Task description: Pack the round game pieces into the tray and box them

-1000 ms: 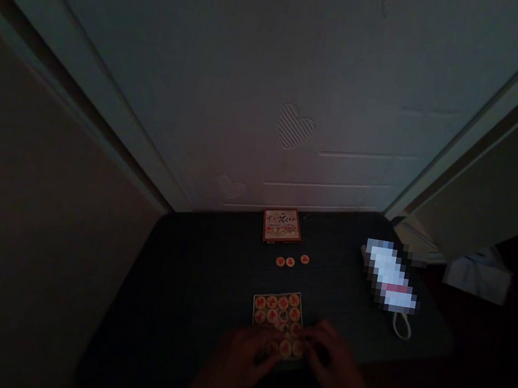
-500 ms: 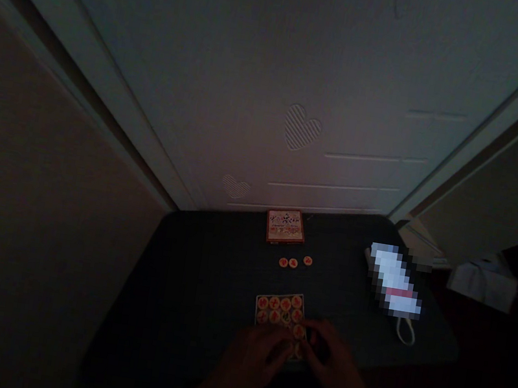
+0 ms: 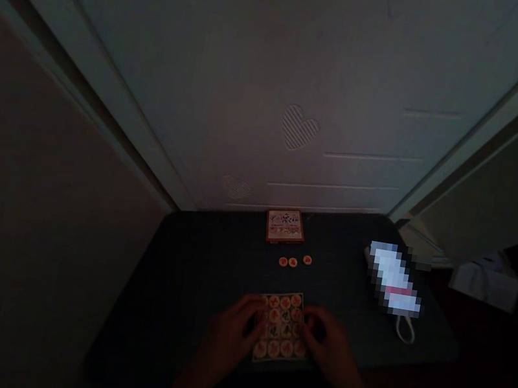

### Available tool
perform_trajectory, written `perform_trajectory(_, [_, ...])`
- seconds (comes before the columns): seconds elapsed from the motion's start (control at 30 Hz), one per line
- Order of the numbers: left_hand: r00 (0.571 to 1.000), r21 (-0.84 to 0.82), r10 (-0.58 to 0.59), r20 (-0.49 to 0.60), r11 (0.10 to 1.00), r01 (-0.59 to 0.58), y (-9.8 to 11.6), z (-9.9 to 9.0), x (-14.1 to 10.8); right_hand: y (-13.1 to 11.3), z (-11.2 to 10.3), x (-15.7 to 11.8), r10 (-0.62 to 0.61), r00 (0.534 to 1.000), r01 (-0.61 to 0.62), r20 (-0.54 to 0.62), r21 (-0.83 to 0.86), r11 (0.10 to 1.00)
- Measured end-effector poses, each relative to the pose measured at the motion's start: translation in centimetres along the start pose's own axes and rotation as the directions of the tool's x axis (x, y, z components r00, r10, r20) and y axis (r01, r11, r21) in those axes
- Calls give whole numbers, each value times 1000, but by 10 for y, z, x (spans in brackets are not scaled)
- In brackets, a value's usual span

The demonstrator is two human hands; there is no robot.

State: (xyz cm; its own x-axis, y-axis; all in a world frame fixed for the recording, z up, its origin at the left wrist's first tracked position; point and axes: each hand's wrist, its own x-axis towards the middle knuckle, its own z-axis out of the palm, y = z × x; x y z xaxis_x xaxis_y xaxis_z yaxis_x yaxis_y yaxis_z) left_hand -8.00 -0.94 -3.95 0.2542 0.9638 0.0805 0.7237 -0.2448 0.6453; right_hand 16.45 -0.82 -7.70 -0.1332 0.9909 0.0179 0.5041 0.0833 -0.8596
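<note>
**Square tray (image 3: 278, 360) of round game discs (image 3: 285, 301), framed by 2 bare hands**

The shallow, pale-rimmed tray rests near the front edge of a dark table, directly between the hands. The discs lie face up in what looks like 4 rows of 4. Red characters mark most of the outer discs; darker characters show on several near the middle. Fingers hide part of the left column.

The left hand (image 3: 235, 328) reaches to the tray's left side, its fingertips overlapping the rim and nearest discs. Thumb and fingers are curved, with a narrow gap between them. The right hand (image 3: 329, 339) is at the right side, also curled, its fingertips at the rim and the end discs. In this dim light I cannot tell whether either hand pinches a disc or only steadies the tray.

The step in hand appears to be arranging or evening out the discs. Judging by the tight fit, the next move calls for light fingertip pressure from both sides, without tipping the tray.

Beyond the tray, well apart from the hands, lie 3 loose red-marked discs (image 3: 293, 262), 2 just beside each other and 1 slightly apart to the right. Behind them is a flat printed box (image 3: 286, 226). To the right, a blurred bright device (image 3: 393, 277) lies beside a pale cord loop (image 3: 405, 329). The table (image 3: 198, 269) meets a pale panel (image 3: 237, 85) embossed with hearts.
</note>
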Motion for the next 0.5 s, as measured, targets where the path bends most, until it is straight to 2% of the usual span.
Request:
perform_trajectory(0.2, [999,6,-46,-26,999,46,5,1,2,-2,3,18,22,1000,-23,-17,-9,1000])
perform_trajectory(0.37, [999,-12,-29,-38,1000,29,6,11,6,1,5,21,28,1000,-28,-14,3,1000])
perform_trajectory(0.5, [999,1,-28,-40,1000,28,5,12,7,3,6,20,32,999,-32,-3,1,999])
